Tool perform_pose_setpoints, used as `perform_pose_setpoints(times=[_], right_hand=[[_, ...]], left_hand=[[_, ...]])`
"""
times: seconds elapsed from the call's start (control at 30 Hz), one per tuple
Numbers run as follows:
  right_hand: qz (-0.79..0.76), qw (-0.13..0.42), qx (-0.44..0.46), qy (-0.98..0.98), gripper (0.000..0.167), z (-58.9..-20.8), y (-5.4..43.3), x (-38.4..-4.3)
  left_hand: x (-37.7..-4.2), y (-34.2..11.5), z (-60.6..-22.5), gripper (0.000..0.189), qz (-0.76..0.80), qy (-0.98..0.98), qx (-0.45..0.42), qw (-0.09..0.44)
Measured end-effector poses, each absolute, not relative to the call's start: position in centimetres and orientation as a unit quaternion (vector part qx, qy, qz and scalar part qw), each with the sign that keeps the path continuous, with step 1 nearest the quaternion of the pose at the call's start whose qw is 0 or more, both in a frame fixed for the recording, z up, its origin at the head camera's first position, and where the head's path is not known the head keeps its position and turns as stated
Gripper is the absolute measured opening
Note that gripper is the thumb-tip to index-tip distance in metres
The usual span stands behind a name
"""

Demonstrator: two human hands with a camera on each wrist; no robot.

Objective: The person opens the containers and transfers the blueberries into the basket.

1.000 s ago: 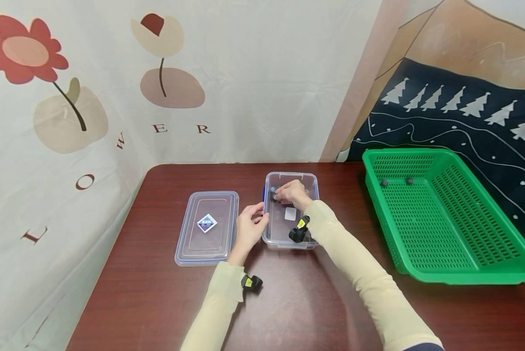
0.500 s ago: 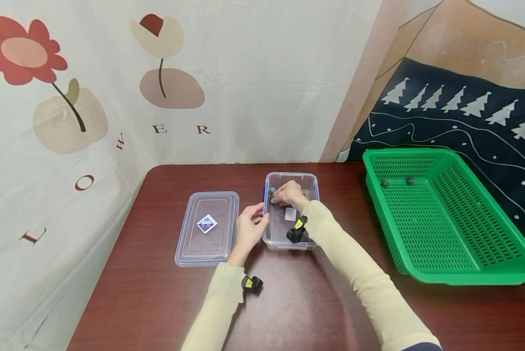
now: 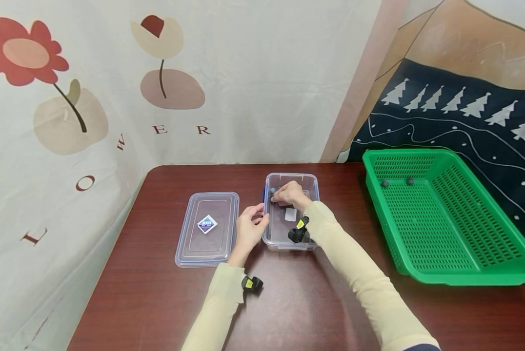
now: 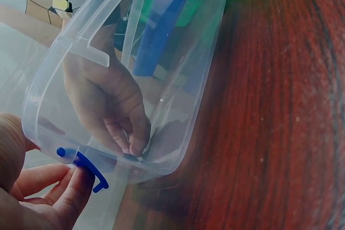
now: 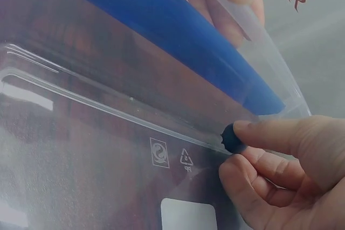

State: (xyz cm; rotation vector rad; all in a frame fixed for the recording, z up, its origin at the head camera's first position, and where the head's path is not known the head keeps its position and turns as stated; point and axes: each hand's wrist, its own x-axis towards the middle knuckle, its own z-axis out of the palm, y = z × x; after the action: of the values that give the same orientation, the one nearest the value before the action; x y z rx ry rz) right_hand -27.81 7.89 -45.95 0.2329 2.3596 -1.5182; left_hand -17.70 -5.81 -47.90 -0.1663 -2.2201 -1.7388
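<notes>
My right hand (image 3: 291,193) reaches into a clear plastic box (image 3: 274,231) near its far left corner. In the right wrist view its thumb and fingers pinch a dark blueberry (image 5: 232,139) low by the box wall. Another blueberry (image 3: 273,189) shows just beyond those fingers in the head view. My left hand (image 3: 248,228) grips the left side of the box at the rim. Its thumb lies over the rim, while fingers rest outside by the blue latch (image 4: 89,168), as the left wrist view shows.
The clear box lid (image 3: 207,248) lies flat to the left, with a diamond-shaped sticker on it. At the right stands a green perforated basket (image 3: 387,239) holding two blueberries (image 3: 410,181) at its far end. A patterned cloth (image 3: 267,97) hangs behind the brown table (image 3: 289,302).
Between the first frame and the second, my right hand shifts slightly left and lower inside the box. It then stays nearly still. My left hand keeps its place on the box side.
</notes>
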Motion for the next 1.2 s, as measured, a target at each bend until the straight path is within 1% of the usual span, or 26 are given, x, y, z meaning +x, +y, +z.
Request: perform_pose_setpoints(times=[0.37,0.57,0.73,1.0,1.2], right_hand=[[-0.567,0.17,0.072,0.803,0.022,-44.3,8.6,-27.4],[-0.55,0.159,0.052,0.819,0.024,-43.4,9.5,-27.2],[-0.545,0.156,0.044,0.822,0.027,-42.2,10.3,-27.1],[-0.59,0.142,0.051,0.794,0.031,-40.0,11.9,-26.7],[-0.574,0.138,0.058,0.805,0.035,-37.9,14.0,-26.4]], left_hand=[[-17.7,-5.8,-47.8,0.03,-0.61,-0.776,-0.049,0.151],[-17.7,-5.8,-47.9,0.03,-0.608,-0.778,-0.051,0.151],[-17.6,-5.8,-47.9,0.03,-0.606,-0.779,-0.05,0.152],[-17.6,-5.8,-47.9,0.03,-0.618,-0.77,-0.055,0.152],[-17.7,-5.8,-48.0,0.03,-0.623,-0.764,-0.058,0.155]])
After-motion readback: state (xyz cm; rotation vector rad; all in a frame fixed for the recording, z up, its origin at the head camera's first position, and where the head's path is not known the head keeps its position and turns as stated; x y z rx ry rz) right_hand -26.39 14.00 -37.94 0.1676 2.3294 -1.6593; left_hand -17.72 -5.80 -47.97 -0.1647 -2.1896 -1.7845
